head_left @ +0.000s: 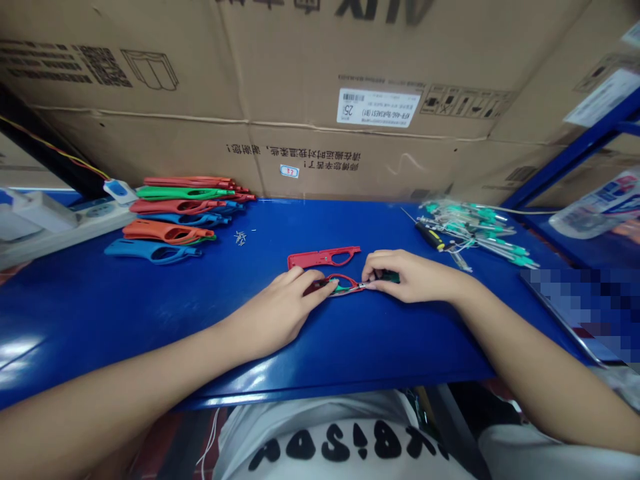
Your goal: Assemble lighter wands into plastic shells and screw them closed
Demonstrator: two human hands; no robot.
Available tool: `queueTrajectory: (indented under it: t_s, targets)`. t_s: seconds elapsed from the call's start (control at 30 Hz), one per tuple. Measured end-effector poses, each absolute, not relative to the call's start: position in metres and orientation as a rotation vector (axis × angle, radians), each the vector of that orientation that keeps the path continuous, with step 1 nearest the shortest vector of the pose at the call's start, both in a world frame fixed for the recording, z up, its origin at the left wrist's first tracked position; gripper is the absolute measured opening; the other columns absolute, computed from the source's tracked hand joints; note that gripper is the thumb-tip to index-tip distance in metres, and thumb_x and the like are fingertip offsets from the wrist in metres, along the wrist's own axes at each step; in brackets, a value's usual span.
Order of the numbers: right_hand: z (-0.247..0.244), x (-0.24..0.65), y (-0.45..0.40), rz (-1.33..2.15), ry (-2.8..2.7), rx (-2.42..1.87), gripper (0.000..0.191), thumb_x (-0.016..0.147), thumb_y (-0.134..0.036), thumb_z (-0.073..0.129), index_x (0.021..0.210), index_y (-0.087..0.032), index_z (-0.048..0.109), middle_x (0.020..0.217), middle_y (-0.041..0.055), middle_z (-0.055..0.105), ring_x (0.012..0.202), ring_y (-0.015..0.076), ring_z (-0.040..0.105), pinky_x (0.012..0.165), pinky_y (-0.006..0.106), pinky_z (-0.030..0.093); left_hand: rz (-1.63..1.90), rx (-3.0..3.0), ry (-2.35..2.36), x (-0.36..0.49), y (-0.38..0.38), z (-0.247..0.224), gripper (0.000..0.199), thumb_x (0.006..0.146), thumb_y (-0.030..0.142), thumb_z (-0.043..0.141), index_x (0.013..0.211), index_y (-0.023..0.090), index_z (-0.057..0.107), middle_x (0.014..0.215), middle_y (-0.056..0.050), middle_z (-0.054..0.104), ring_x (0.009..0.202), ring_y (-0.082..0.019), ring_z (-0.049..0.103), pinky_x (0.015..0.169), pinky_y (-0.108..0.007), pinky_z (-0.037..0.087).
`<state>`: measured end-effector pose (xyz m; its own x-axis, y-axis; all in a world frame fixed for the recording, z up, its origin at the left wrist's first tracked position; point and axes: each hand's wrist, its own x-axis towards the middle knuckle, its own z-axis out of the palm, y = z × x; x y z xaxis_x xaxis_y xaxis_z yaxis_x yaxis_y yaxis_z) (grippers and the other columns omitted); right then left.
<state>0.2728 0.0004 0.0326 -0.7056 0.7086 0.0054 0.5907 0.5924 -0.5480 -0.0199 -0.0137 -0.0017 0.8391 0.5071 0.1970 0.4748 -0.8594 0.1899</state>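
At the middle of the blue table, a red plastic shell with a loop point(343, 277) lies between my two hands. My left hand point(290, 303) has its fingers closed on the shell's left part. The fingertips of my right hand point(400, 275) pinch a small metal and green piece point(364, 285) at the shell's right end. Green parts show inside the loop; the rest is hidden by my fingers. Just behind, a second red shell half point(320, 258) lies flat, touched by neither palm.
Stacked coloured shells point(175, 207) lie at the back left, near small screws point(241, 238) and a power strip point(100, 217). At the back right are a screwdriver point(430, 237) and green-tipped parts point(480, 227). A cardboard box point(300, 87) stands behind the table point(150, 313).
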Motion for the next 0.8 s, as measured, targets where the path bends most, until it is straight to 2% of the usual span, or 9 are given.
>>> queueTrajectory:
  t_s: [0.2,0.4,0.5,0.7,0.8]
  targets:
    - [0.0327,0.2699,0.0006,0.758,-2.59,-1.095,0.01,0.094,-0.023,0.061,0.09,-0.018,0.069,0.093,0.006,0.068,0.088,0.0187,0.061,0.08,0.033,0.047,0.33,2.896,0.774,-0.0198,-0.0123,-0.0009,0.059,0.092,0.005,0.046,0.147,0.024,0.047,0.138,-0.014,0.054,0.124,-0.032,0.047,0.099,-0.05,0.048]
    - [0.0356,0.2679,-0.002,0.732,-2.614,-1.147,0.009,0.094,-0.02,0.061,0.092,-0.017,0.069,0.095,0.006,0.068,0.09,0.0188,0.061,0.08,0.032,0.046,0.332,2.879,0.782,-0.0176,-0.0133,0.0041,0.049,0.094,0.007,0.045,0.142,0.018,0.054,0.136,-0.015,0.056,0.121,-0.03,0.05,0.099,-0.047,0.049]
    - [0.036,0.2684,-0.0018,0.745,-2.618,-1.157,0.008,0.094,-0.02,0.061,0.094,-0.017,0.069,0.096,0.0058,0.067,0.088,0.0182,0.061,0.078,0.032,0.046,0.357,2.889,0.761,-0.0185,-0.0122,0.0049,0.051,0.094,0.007,0.045,0.142,0.019,0.053,0.14,-0.014,0.056,0.124,-0.03,0.05,0.1,-0.047,0.049]
    - [0.0357,0.2682,-0.0028,0.732,-2.631,-1.141,0.008,0.094,-0.02,0.06,0.092,-0.017,0.068,0.096,0.0062,0.068,0.086,0.0179,0.061,0.076,0.031,0.046,0.346,2.964,0.675,-0.0217,-0.0098,0.0026,0.063,0.089,0.006,0.046,0.15,0.024,0.046,0.148,-0.008,0.055,0.106,-0.027,0.057,0.092,-0.045,0.049]
    - [0.0342,0.2688,-0.0018,0.712,-2.633,-1.127,0.012,0.096,-0.024,0.059,0.092,-0.017,0.068,0.096,0.0063,0.068,0.086,0.0181,0.062,0.077,0.032,0.047,0.323,2.985,0.707,-0.0217,-0.0106,0.0029,0.064,0.089,0.006,0.046,0.15,0.024,0.046,0.15,-0.006,0.053,0.106,-0.028,0.056,0.089,-0.045,0.049]
